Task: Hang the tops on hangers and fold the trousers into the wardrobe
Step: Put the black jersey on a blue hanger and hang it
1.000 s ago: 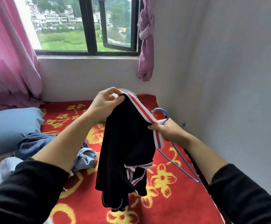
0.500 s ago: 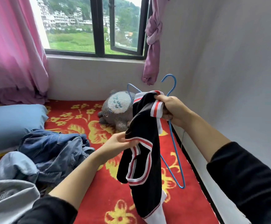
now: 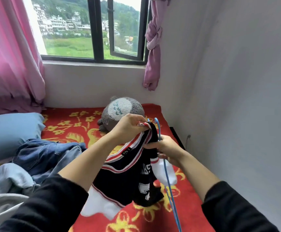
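In the lower centre of the frame hangs a black sleeveless jersey (image 3: 128,180) with red-and-white striped trim at neck and armholes, white digits on its front and white panels drooping onto the red blanket with yellow flowers (image 3: 79,129). Above it, the left hand (image 3: 128,128) clamps the bunched neckline, while the right hand (image 3: 166,148) grips a blue wire hanger (image 3: 168,176) just below its hook, against the cloth. Crumpled blue denim trousers (image 3: 42,154) lie at lower left, a light blue pillow (image 3: 11,131) beyond them. Farther back sit a grey plush toy (image 3: 121,109), pink curtains (image 3: 11,56) and a dark-framed window (image 3: 99,29).
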Tool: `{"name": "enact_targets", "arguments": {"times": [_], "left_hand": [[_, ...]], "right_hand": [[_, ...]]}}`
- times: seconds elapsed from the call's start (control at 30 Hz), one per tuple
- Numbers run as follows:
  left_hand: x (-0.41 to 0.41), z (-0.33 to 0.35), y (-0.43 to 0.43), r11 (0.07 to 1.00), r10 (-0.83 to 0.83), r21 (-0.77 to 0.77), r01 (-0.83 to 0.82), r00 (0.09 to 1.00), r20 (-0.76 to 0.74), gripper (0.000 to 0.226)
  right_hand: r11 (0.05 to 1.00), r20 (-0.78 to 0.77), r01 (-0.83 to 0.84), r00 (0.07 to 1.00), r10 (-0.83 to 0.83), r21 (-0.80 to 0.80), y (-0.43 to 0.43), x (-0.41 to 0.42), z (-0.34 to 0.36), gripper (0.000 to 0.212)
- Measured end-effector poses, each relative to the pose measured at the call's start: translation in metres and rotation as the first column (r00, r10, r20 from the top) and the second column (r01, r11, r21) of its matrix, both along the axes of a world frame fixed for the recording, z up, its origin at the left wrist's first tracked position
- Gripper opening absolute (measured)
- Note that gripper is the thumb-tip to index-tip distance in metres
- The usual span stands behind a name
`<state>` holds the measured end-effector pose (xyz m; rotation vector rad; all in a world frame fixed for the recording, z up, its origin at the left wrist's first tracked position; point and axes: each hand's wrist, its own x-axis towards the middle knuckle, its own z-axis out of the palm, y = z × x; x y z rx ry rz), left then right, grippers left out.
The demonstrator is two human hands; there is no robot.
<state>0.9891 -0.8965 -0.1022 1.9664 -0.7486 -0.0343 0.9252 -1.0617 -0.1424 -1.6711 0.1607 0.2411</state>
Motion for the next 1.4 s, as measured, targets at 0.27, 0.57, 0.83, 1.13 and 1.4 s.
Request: {"name": "enact_targets", "arguments": {"times": [0.27,0.57,0.83,1.13,1.4], "left_hand": [[-0.003,-0.053,0.040,1.000,0.001,-0.014,-0.004,0.971,-0.241,0.023],[0.004,-0.109,0.036,0.829,0.377,0.481,-0.286,0.920,-0.102,0.037],[-0.002,-0.110,0.037,0.926,0.335,0.146,-0.347,0.581,-0.742,0.021],[0.020,-0.029,0.042,0.529,-0.061,-0.454,-0.717,0.501,-0.863,0.022],[0.035,-0.019,0.039,0.628,0.388,-0.294,-0.720,0.618,-0.684,0.026]], "right_hand": [[0.998,0.141,0.068,0.988,-0.066,-0.004,0.006,0.008,0.018,0.023],[0.989,0.226,0.062,0.970,-0.091,0.133,-0.011,-0.003,0.053,0.018],[0.936,0.208,0.230,0.935,-0.288,0.266,-0.041,-0.025,0.060,0.039],[0.795,0.138,0.597,0.783,-0.606,0.107,-0.078,-0.023,0.013,0.031],[0.798,0.176,0.601,0.782,-0.598,0.040,-0.084,-0.018,-0.012,0.042]]}}
